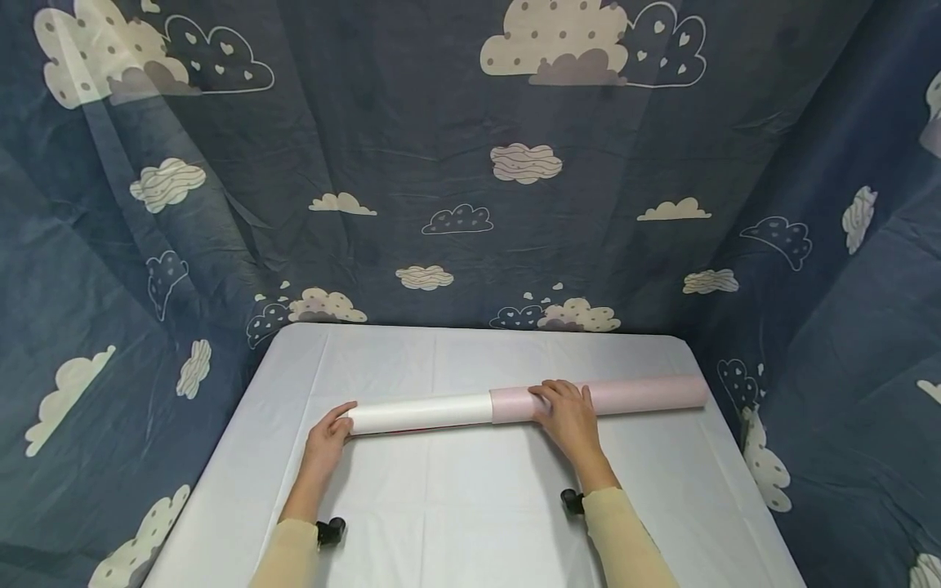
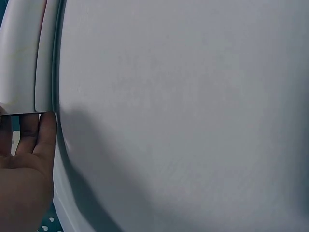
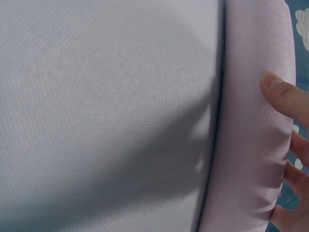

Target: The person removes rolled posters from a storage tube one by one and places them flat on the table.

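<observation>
A long roll lies across the white table, its left part white and its right part a pink sleeve. My left hand is at the white roll's left end. In the left wrist view its straight fingers touch the end face of the white roll. My right hand lies over the pink roll just right of the join. In the right wrist view the thumb presses the near side of the pink roll, and the fingers curl over the far side.
Dark blue cloth with cloud prints hangs behind and on both sides of the table. The pink roll's right end reaches the table's right edge. Bare tabletop lies between me and the roll.
</observation>
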### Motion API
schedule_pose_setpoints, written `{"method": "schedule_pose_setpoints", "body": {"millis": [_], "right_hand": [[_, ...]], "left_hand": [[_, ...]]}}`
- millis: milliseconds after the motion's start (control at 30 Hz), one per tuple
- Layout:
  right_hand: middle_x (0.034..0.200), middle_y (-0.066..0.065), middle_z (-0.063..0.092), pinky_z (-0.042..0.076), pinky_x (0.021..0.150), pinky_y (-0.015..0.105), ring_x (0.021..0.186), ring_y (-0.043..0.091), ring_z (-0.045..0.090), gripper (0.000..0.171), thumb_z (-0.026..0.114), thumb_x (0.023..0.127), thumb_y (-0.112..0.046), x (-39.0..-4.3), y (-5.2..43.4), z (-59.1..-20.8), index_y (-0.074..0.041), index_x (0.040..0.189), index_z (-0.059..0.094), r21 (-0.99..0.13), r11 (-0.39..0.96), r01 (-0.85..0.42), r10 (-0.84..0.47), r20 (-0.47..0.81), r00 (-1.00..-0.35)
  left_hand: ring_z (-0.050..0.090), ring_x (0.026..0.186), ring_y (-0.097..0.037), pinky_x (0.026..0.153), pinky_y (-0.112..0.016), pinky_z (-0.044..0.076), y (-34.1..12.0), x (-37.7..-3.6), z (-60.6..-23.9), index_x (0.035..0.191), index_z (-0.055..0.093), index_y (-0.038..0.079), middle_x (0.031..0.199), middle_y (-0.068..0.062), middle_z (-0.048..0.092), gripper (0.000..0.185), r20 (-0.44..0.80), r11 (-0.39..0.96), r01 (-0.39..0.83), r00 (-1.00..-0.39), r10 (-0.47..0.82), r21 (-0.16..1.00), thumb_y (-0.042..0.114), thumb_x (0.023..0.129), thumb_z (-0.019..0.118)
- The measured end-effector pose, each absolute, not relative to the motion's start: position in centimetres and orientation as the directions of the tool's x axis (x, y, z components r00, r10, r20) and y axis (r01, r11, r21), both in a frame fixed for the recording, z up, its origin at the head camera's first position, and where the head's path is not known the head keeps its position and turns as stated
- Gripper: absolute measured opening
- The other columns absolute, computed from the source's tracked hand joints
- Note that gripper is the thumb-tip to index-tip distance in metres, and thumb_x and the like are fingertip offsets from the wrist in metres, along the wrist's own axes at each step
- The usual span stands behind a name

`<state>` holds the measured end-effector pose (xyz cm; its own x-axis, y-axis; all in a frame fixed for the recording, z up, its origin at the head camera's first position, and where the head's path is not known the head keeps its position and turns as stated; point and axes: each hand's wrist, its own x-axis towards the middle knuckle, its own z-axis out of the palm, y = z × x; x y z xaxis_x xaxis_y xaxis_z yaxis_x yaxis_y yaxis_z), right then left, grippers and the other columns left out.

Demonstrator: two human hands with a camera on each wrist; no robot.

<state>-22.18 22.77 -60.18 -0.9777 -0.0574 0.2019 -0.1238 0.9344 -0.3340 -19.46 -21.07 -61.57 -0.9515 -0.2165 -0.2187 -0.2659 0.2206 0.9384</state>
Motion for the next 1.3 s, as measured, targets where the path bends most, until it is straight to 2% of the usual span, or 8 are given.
{"method": "schedule_pose_setpoints", "body": {"millis": [433, 800, 1033, 1300], "right_hand": [[0.145, 0.009, 0.067, 0.026, 0.127, 0.071, 0.144, 0.036, 0.054, 0.05, 0.09, 0.086, -0.023, -22.3, 22.9, -60.0, -0.023, 0.133, 0.074, -0.339, 0.933, -0.119, -0.055, 0.192, -0.98], [0.145, 0.009, 0.067, 0.026, 0.127, 0.071, 0.144, 0.035, 0.054, 0.049, 0.09, 0.086, -0.023, -22.4, 22.8, -59.9, -0.024, 0.133, 0.073, -0.334, 0.936, -0.113, -0.051, 0.19, -0.98], [0.144, 0.008, 0.067, 0.027, 0.126, 0.072, 0.143, 0.035, 0.055, 0.05, 0.09, 0.086, -0.023, -22.3, 22.7, -60.1, -0.024, 0.132, 0.074, -0.334, 0.936, -0.112, -0.048, 0.194, -0.98], [0.144, 0.007, 0.068, 0.026, 0.126, 0.072, 0.143, 0.034, 0.055, 0.049, 0.09, 0.086, -0.025, -22.3, 22.7, -60.5, -0.025, 0.132, 0.074, -0.334, 0.936, -0.112, -0.044, 0.203, -0.978]], "left_hand": [[0.058, 0.141, -0.034, 0.107, -0.028, 0.057, -22.5, -19.5, -61.4, 0.152, 0.057, 0.012, 0.15, -0.024, 0.062, 0.041, -0.24, 0.226, -0.288, -0.946, -0.216, 0.93, 0.013, 0.112, 0.053], [0.054, 0.145, -0.039, 0.117, -0.043, 0.05, -23.3, -19.4, -61.2, 0.153, 0.056, 0.011, 0.155, -0.025, 0.056, 0.041, -0.252, 0.231, -0.304, -0.941, -0.228, 0.924, 0.015, 0.112, 0.051], [0.055, 0.145, -0.037, 0.114, -0.036, 0.053, -24.2, -19.2, -61.5, 0.154, 0.055, 0.011, 0.155, -0.023, 0.057, 0.042, -0.247, 0.241, -0.297, -0.944, -0.217, 0.924, 0.016, 0.113, 0.051], [0.05, 0.149, -0.038, 0.117, -0.039, 0.049, -24.6, -18.9, -61.3, 0.155, 0.053, 0.011, 0.161, -0.024, 0.049, 0.042, -0.268, 0.231, -0.316, -0.939, -0.216, 0.92, 0.015, 0.113, 0.049]]}}
